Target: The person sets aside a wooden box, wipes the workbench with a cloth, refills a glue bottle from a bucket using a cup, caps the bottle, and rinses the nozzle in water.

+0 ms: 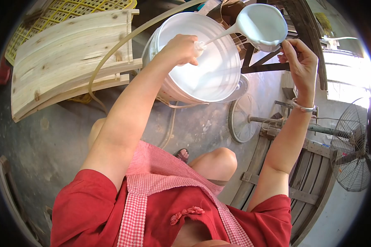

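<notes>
A large white bucket (pixel 152 47) with white liquid inside stands at top centre. Over its opening, my left hand (pixel 180 50) is closed on a small, pale, partly translucent object (pixel 200 48). At the bucket's upper right, a white-coated round bowl (pixel 261 24) is tilted and holds white liquid. A tapering white strand runs from the bowl to the object at my left hand; whether it is liquid or a solid part is unclear. My right hand (pixel 301 59) pinches the bowl's lower right edge, where a small dark bit shows.
Curved wooden boards (pixel 70 57) and a yellow plastic crate (pixel 66 12) lie at upper left. A hose (pixel 111 51) arches beside the bucket. A round-based metal stand (pixel 243 117), wooden slats (pixel 307 181) and a caged fan (pixel 351 146) are at right.
</notes>
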### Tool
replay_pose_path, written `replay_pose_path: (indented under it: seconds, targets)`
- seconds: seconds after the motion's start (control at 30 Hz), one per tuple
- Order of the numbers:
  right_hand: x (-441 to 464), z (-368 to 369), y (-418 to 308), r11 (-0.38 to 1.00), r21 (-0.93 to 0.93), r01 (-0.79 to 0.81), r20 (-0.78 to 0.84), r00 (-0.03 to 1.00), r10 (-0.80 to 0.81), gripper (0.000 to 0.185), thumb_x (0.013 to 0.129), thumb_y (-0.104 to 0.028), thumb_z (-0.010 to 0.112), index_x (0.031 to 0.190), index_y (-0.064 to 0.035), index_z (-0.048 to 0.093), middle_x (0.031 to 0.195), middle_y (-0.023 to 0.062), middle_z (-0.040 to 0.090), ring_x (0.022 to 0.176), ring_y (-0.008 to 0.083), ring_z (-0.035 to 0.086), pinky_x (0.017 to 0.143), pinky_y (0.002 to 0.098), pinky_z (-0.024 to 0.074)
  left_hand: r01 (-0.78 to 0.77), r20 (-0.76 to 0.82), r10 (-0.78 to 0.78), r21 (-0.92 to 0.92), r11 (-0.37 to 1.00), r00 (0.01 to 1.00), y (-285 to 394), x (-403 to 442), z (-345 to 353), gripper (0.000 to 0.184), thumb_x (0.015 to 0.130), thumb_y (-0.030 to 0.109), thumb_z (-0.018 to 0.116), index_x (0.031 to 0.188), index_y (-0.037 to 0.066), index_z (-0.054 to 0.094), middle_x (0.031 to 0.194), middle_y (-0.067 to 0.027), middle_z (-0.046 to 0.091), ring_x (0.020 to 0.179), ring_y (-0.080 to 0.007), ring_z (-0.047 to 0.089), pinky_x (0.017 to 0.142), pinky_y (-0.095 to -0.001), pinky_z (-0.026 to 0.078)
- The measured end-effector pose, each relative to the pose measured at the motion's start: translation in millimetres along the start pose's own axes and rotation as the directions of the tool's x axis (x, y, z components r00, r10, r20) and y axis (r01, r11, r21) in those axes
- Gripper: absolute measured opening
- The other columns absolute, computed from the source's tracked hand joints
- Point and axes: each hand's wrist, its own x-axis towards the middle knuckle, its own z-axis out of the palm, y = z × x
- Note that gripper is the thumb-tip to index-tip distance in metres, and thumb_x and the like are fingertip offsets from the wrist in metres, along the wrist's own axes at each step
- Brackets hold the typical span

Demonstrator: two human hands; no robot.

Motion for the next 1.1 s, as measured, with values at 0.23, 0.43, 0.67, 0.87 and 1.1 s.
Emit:
replay_pose_path:
  seconds: [0.23, 0.43, 0.67, 0.87, 1.1]
  targets:
    - [0, 2, 0, 1.000, 0.011, -0.005, -0.003, 1.000, 0.005, 0.017, 0.097, -0.014, 0.068, 0.097, 0.0030, 0.070, 0.077, 0.0002, 0.066, 0.065, 0.0047, 0.061, 0.061, 0.0188, 0.0499, -0.008, -0.022, 0.008, -0.012, 1.000, 1.000, -3, 2, 3, 0.057, 0.062, 0.026, 0.091, 0.107, 0.005, 0.063, 0.102, -0.0158, 0.071, 0.096, -0.0355, 0.067, 0.083, -0.0413, 0.053]
    - [-2, 2, -1, 1.000, 0.007, 0.027, -0.008, 1.000, -0.027, 0.018, 0.097, -0.015, 0.068, 0.095, 0.0032, 0.069, 0.076, -0.0005, 0.066, 0.065, 0.0040, 0.060, 0.060, 0.0188, 0.0491, -0.008, -0.038, 0.006, -0.050, 0.999, 0.999, 0, -1, 1, 0.057, 0.063, 0.026, 0.091, 0.106, 0.004, 0.062, 0.102, -0.0170, 0.071, 0.097, -0.0368, 0.067, 0.083, -0.0416, 0.053]
    - [-5, 2, -2, 0.999, -0.020, 0.029, -0.045, 0.999, -0.030, 0.021, 0.097, -0.017, 0.068, 0.093, 0.0032, 0.069, 0.069, -0.0017, 0.064, 0.062, 0.0029, 0.059, 0.057, 0.0181, 0.0463, 0.009, -0.016, -0.010, -0.075, 0.997, 1.000, 6, -3, -6, 0.071, 0.062, 0.028, 0.092, 0.121, 0.004, 0.062, 0.114, -0.0201, 0.069, 0.106, -0.0366, 0.065, 0.091, -0.0402, 0.053]
    - [-6, 4, -5, 0.996, -0.062, 0.058, -0.047, 0.997, -0.061, 0.020, 0.097, -0.016, 0.067, 0.093, 0.0034, 0.069, 0.067, -0.0018, 0.063, 0.061, 0.0029, 0.059, 0.057, 0.0180, 0.0460, 0.049, 0.062, -0.044, -0.084, 0.995, 0.997, 15, -7, -15, 0.085, 0.062, 0.029, 0.093, 0.134, 0.001, 0.057, 0.125, -0.0208, 0.065, 0.114, -0.0342, 0.063, 0.098, -0.0376, 0.051]
    - [-8, 2, -8, 0.991, -0.073, 0.110, -0.019, 0.994, -0.112, 0.019, 0.097, -0.014, 0.067, 0.091, 0.0033, 0.068, 0.068, -0.0003, 0.064, 0.063, 0.0039, 0.061, 0.058, 0.0197, 0.0483, 0.029, 0.052, -0.025, -0.080, 0.996, 0.998, 14, -7, -13, 0.079, 0.061, 0.028, 0.093, 0.128, 0.002, 0.060, 0.120, -0.0196, 0.067, 0.109, -0.0342, 0.065, 0.096, -0.0379, 0.051]
